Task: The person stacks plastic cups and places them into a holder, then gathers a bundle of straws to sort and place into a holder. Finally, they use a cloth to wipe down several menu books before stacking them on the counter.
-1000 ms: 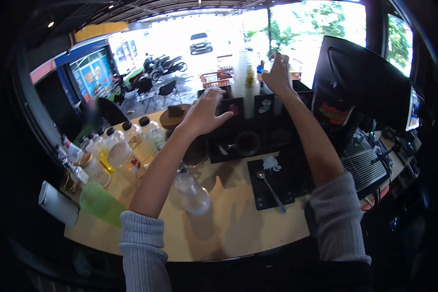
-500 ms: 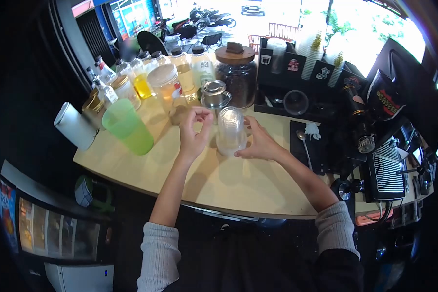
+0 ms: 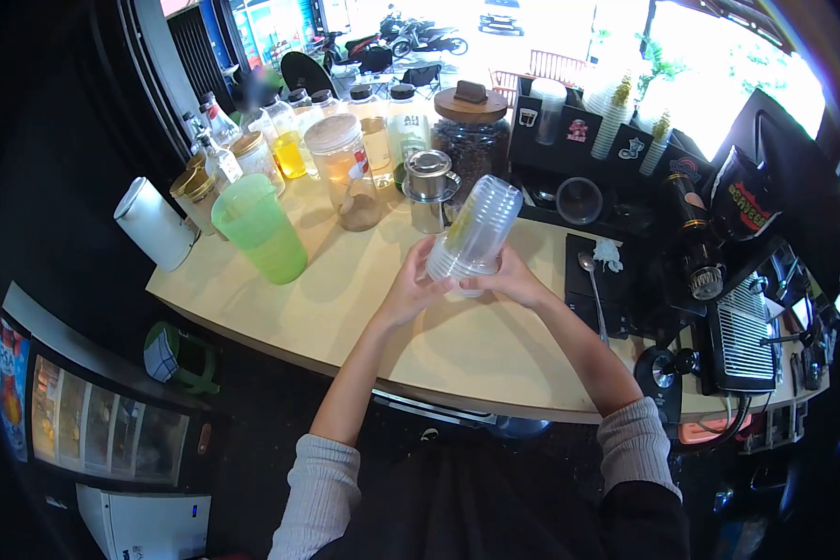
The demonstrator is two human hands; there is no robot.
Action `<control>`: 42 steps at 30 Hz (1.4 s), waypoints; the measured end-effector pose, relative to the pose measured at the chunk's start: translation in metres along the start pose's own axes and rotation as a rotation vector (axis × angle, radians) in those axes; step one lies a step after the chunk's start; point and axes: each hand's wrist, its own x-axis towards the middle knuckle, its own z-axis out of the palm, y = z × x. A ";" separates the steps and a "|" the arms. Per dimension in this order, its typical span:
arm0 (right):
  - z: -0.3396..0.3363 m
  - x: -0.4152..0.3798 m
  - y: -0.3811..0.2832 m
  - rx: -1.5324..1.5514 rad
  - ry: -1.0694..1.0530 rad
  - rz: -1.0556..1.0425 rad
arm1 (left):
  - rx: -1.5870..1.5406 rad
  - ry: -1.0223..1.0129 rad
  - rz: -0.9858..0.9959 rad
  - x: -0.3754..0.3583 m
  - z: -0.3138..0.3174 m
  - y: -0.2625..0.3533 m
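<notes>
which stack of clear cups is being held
The tilted stack above the pale counter, with the left hand and right hand around its lower end. The other stacks stand in the black rack beyond.

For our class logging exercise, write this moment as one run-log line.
left hand: gripping cup stack | right hand: gripping same stack | stack: tilted | green pitcher: on counter

And I'm looking at a café drinks counter here: espresso machine (image 3: 742,345) on the right, stacked plastic cups (image 3: 613,117) in a holder, a jar of dark beans (image 3: 471,145), syrup-like bottles (image 3: 369,131) lined up along the back.
</notes>
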 end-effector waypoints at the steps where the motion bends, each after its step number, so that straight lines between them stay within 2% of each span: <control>1: -0.002 -0.003 -0.001 -0.001 0.008 -0.001 | -0.001 -0.008 0.001 0.003 0.006 0.003; 3: -0.005 -0.011 -0.005 0.064 -0.001 0.000 | -0.066 -0.111 -0.026 0.008 0.017 0.011; 16: -0.033 -0.051 -0.018 0.163 0.208 -0.028 | -0.113 -0.170 -0.049 0.021 0.055 0.008; 18: -0.039 -0.050 -0.021 0.298 0.255 -0.088 | -0.096 -0.180 -0.043 0.020 0.054 0.002; 22: -0.059 -0.049 -0.046 0.258 0.338 -0.178 | -0.061 -0.163 -0.039 0.016 0.048 -0.005; 26: -0.075 -0.049 -0.061 0.085 0.413 -0.200 | 0.058 -0.051 -0.082 0.016 0.036 -0.019; 28: -0.080 -0.049 -0.064 0.054 0.311 -0.199 | 0.123 -0.026 -0.068 0.019 0.026 -0.030; 29: -0.081 -0.048 -0.065 0.051 0.310 -0.205 | 0.273 -0.007 -0.025 0.021 0.019 -0.037; 30: -0.080 -0.050 -0.065 0.091 0.219 -0.189 | 0.423 0.013 0.018 0.022 0.019 -0.031; 31: -0.079 -0.052 -0.065 0.132 0.127 -0.172 | 0.424 0.013 0.023 0.019 0.018 -0.026; 32: -0.077 -0.055 -0.066 0.132 0.127 -0.176 | 0.542 0.010 -0.018 0.016 0.017 -0.020; 33: -0.074 -0.059 -0.067 0.259 0.031 -0.124 | 0.660 0.008 -0.059 0.013 0.018 -0.012; 34: -0.073 -0.062 -0.067 0.387 -0.065 -0.071 | 0.662 0.009 -0.058 0.012 0.015 -0.012; 35: -0.076 -0.062 -0.063 0.374 -0.155 -0.073 | 0.673 0.037 0.081 0.013 0.011 -0.014; 36: -0.077 -0.063 -0.061 0.373 -0.154 -0.077 | 0.683 0.063 0.221 0.014 0.011 -0.006; 37: -0.077 -0.065 -0.060 0.436 -0.272 -0.046 | 0.684 0.063 0.224 0.015 0.012 0.001; 39: -0.082 -0.062 -0.046 0.456 -0.479 -0.026 | 0.503 0.281 0.382 0.019 0.014 0.027; 40: -0.080 -0.060 -0.044 0.456 -0.481 -0.028 | 0.505 0.282 0.384 0.021 0.018 0.042; 42: -0.072 -0.057 -0.043 0.552 -0.658 -0.017 | 0.274 0.240 0.469 0.026 0.030 0.069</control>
